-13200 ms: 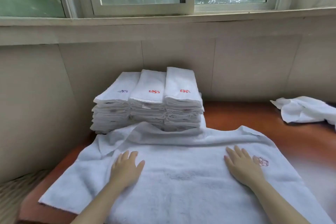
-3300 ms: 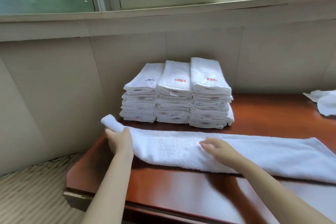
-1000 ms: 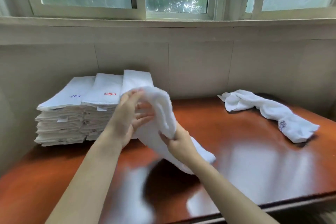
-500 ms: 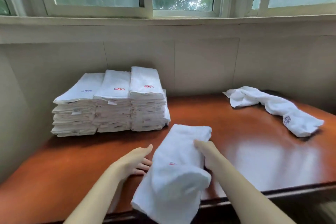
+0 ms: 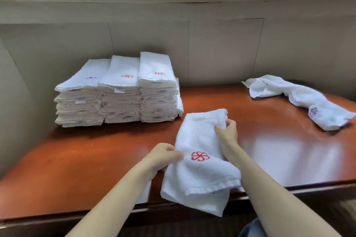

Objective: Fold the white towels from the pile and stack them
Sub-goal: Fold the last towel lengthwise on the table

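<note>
**Both hands grip a folded towel just right of the stack**

The stack of folded towels [image 5: 119,92] stands in three columns side by side against the wall panel [image 5: 221,52], and everything here is placed from it. The two columns on the stack's right carry red emblems on top, and the left one carries a blue emblem.

The folded towel [image 5: 202,175] lies on the surface [image 5: 77,159], to the right of the stack and nearer the person. Its far corner is close to the stack's lower right corner but apart from it. The end farthest from the stack droops over the edge of the surface. A red emblem [image 5: 200,156] faces up on its top layer.

The left hand [image 5: 161,155] is on the side of this towel that faces the stack. Its fingers are curled and closed on the towel's left edge, just beside the emblem.

The right hand [image 5: 227,134] is on the side away from the stack. Its thumb lies on top of the cloth, and its fingers are bent round the right edge near the far corner, pinching it. Neither hand is flat or spread.

Well to the right of the stack, an unfolded towel [image 5: 300,98] lies crumpled on the surface, with a dark emblem showing near its nearer end
</note>
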The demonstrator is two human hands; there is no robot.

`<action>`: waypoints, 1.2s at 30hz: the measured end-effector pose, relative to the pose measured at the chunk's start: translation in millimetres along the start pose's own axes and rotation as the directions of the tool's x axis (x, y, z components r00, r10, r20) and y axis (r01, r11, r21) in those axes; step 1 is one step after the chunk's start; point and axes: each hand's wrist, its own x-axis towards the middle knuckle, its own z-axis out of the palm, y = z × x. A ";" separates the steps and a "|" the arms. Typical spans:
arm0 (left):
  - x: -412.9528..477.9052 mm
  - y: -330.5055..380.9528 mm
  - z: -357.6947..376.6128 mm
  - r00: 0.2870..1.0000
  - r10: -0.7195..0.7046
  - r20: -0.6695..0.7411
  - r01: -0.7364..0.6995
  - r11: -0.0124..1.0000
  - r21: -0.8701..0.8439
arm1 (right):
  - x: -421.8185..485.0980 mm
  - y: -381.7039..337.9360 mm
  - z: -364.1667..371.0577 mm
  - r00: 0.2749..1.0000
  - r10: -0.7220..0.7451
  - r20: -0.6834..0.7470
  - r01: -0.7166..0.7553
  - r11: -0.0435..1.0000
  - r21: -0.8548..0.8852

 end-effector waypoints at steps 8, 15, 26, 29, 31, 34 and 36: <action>-7.0 1.4 -16.0 0.971 -0.171 0.168 0.154 0.982 0.108 | 14.3 13.1 -10.6 0.995 -0.001 0.098 0.013 0.992 -0.128; -19.4 -2.0 -19.4 0.899 -0.106 0.426 0.137 0.990 -0.043 | 6.1 -16.7 -24.2 0.986 0.141 0.087 -0.061 0.797 -0.601; -20.9 -0.4 -5.9 0.922 -0.124 0.366 0.310 0.803 -0.509 | -51.0 -24.1 -55.5 0.654 0.310 0.690 -0.385 0.921 -0.049; -23.1 -3.5 -3.2 0.905 -0.125 0.408 0.283 0.890 -0.356 | -62.1 -10.0 -63.0 0.672 0.349 0.653 -0.350 0.927 -0.135; -24.3 -3.1 0.0 0.916 -0.122 0.383 0.213 0.955 -0.205 | -67.4 -6.4 -70.9 0.651 0.390 0.652 -0.324 0.919 -0.226; -25.5 0.6 3.7 0.970 -0.162 0.181 0.121 0.968 0.221 | -76.7 -9.9 -82.5 0.637 0.460 0.619 -0.121 0.852 -0.509; -25.1 2.5 1.5 0.985 -0.160 0.066 0.100 0.840 0.533 | -81.3 -9.0 -87.4 0.726 0.463 0.509 0.062 0.693 -0.719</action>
